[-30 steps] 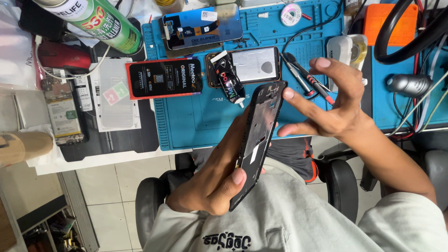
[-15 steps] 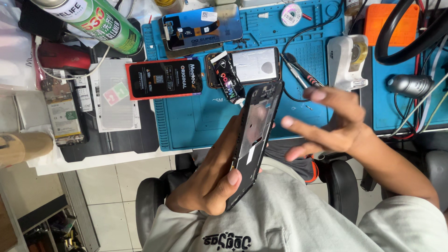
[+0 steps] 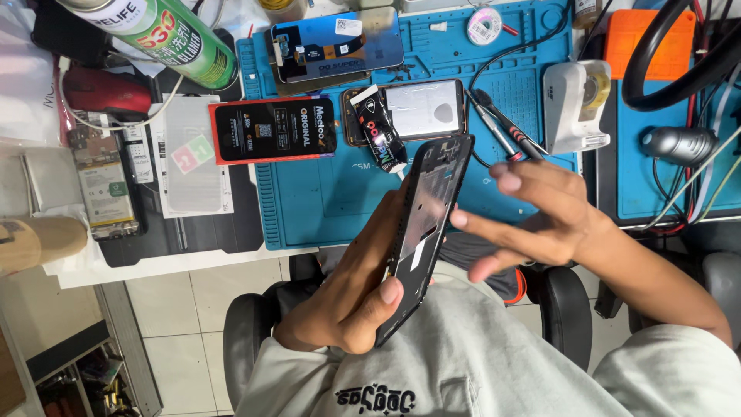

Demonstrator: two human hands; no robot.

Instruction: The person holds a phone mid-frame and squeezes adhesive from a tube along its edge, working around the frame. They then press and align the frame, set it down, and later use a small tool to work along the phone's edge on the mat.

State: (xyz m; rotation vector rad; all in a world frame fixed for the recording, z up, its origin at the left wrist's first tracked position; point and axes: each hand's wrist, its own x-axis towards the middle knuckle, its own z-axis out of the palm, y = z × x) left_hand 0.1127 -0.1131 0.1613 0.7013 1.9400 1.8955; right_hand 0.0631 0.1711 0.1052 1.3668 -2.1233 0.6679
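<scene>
My left hand (image 3: 347, 297) is closed around the lower end of the black phone frame (image 3: 426, 232), thumb pressed on its near edge and fingers wrapped behind. The frame stands tilted, its upper end rising over the front edge of the blue work mat (image 3: 332, 201). My right hand (image 3: 532, 220) is spread loosely, fingers apart and holding nothing; one fingertip lies just beside the frame's right edge, and I cannot tell whether it touches.

On the mat beyond the frame's upper end lie a phone body with a silver battery (image 3: 421, 108) and a small black tube (image 3: 380, 131), touching each other. To their left is a black phone box with a red edge (image 3: 272, 130). A display panel (image 3: 336, 42) lies farther up the mat. A white tape dispenser (image 3: 575, 104) stands to the right, with two probes (image 3: 505, 135) between it and the battery. A green spray can (image 3: 166, 35) lies at the upper left.
</scene>
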